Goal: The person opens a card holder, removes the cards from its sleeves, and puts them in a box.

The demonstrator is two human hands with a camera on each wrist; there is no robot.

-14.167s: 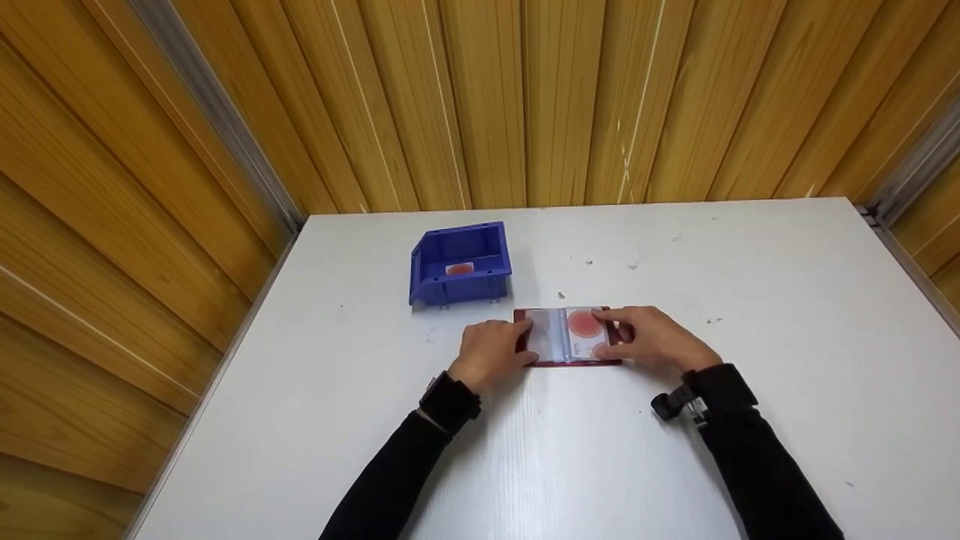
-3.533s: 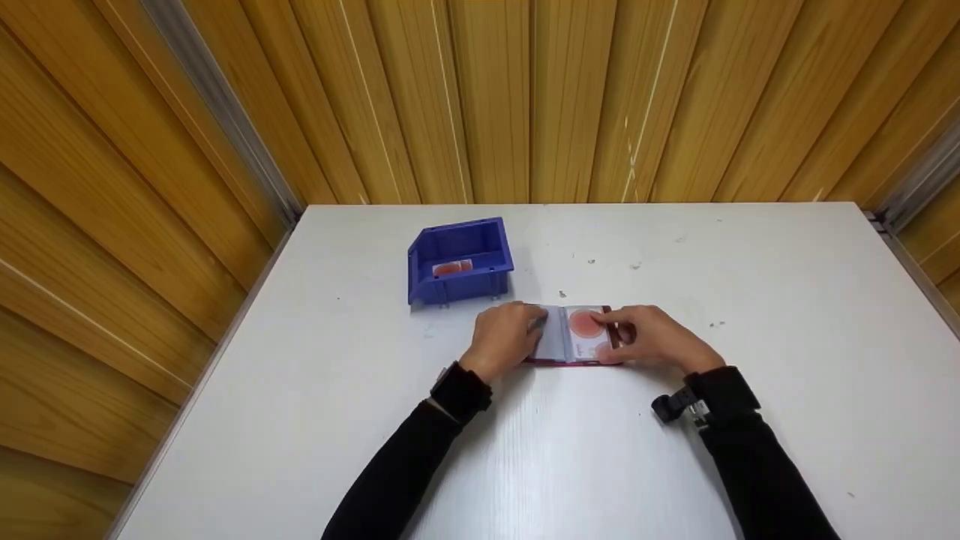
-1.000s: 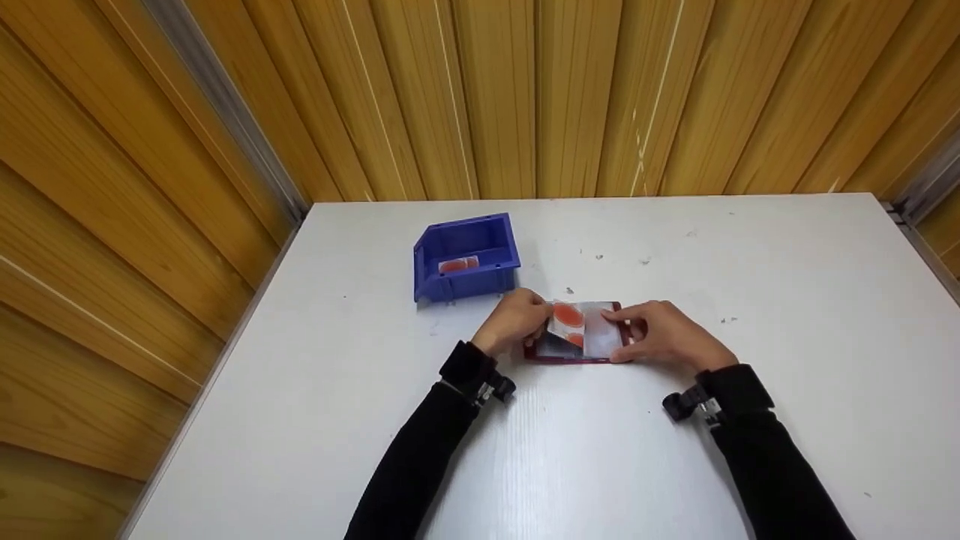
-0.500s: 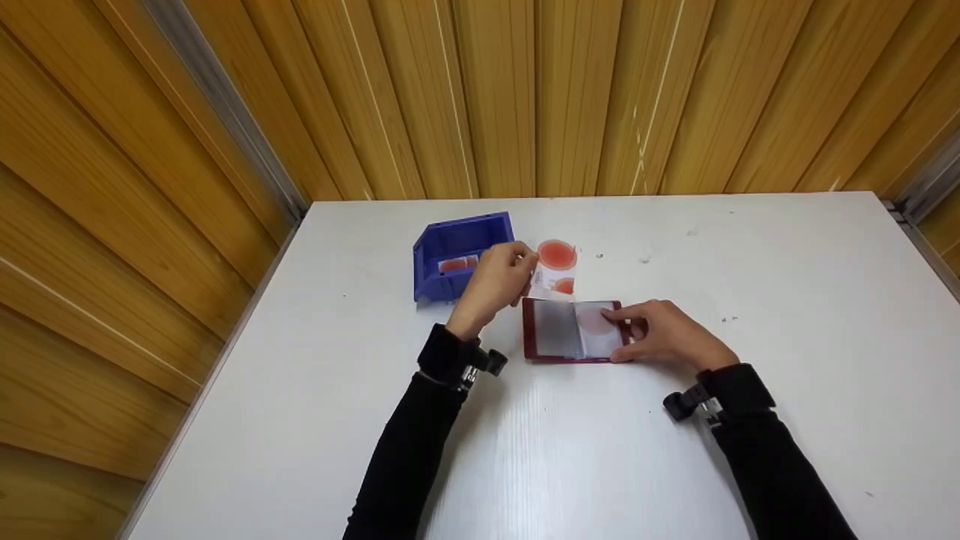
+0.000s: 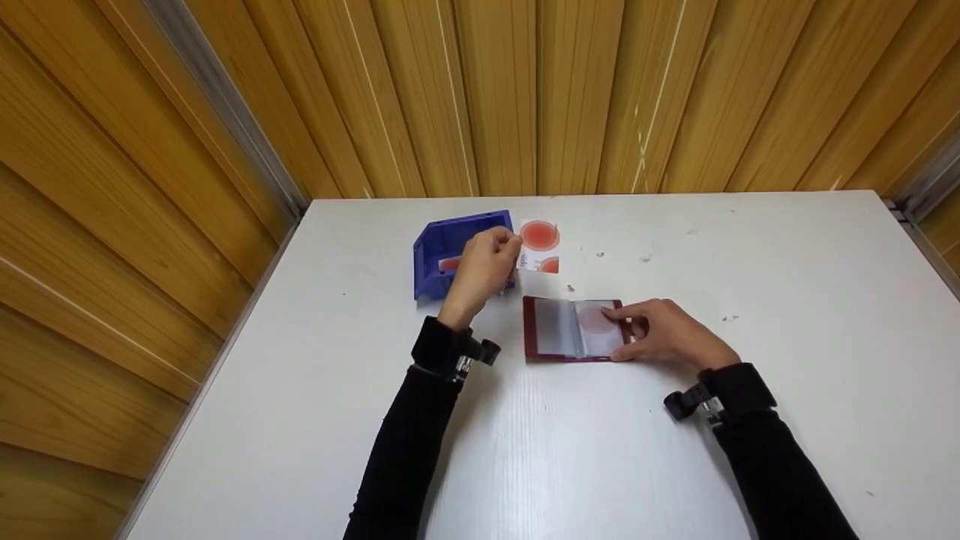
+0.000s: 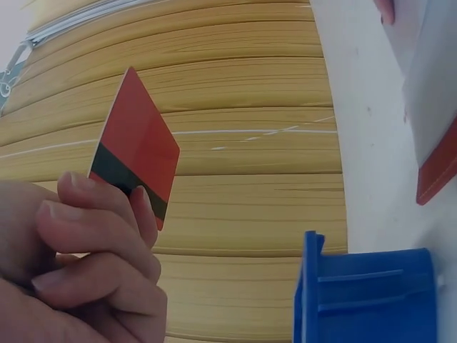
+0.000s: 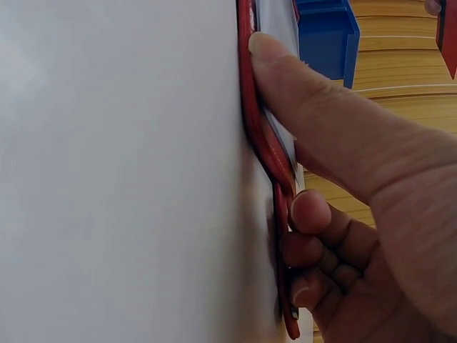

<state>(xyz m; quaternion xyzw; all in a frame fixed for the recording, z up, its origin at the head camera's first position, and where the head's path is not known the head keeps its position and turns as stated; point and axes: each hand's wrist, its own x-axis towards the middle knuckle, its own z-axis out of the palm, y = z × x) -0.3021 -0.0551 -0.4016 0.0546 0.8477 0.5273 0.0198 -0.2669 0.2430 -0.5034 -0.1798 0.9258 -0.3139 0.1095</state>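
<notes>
In the head view, my left hand (image 5: 484, 266) pinches a white card with red circles (image 5: 539, 247), raised beside the right side of the blue bin. The left wrist view shows the card's red back with a dark stripe (image 6: 139, 146). A dark red card holder (image 5: 531, 330) lies spread on the table with clear sleeves; a pale red circle shows faintly through its right sleeve. My right hand (image 5: 667, 334) grips the holder's right edge, thumb at the lower corner. In the right wrist view, its fingers curl at the red cover (image 7: 270, 146).
The blue bin (image 5: 431, 289) stands behind and left of the holder, with a red-and-white card (image 5: 449, 264) in it, partly hidden by my left hand. A wood-patterned wall (image 5: 570, 97) rises behind the white table (image 5: 750, 450).
My left hand has drawn the card out of the holder's left side and carried it up and left to the bin. My right hand has stayed at the holder's right edge.
</notes>
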